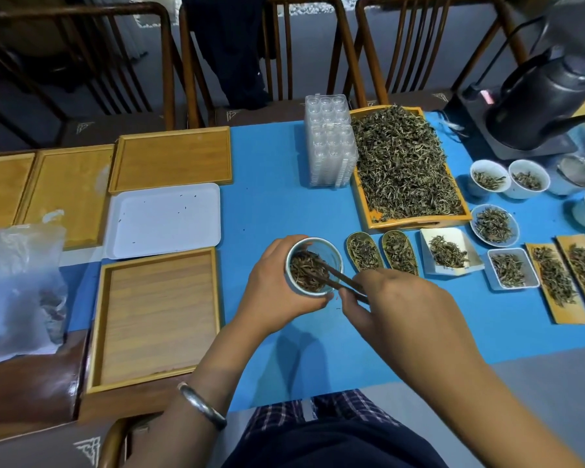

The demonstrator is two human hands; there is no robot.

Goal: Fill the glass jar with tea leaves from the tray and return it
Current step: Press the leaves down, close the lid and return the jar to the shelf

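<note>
The left hand (277, 292) grips the glass jar (313, 265) of tea leaves at the worktop's centre, while the right hand (395, 298) pinches brown tweezers (341, 280) whose tips dip inside it. The leaf-heaped wooden tray (375, 224) sits at two o'clock from the jar.

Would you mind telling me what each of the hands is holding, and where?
Left hand grips the glass jar around its side; right hand pinches the tweezers at their rear end.

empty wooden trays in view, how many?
4. Three along the far left: one at the edge, one beside it, one behind the white tray. One nearer, left of the left hand. More may lie out of frame.
</note>
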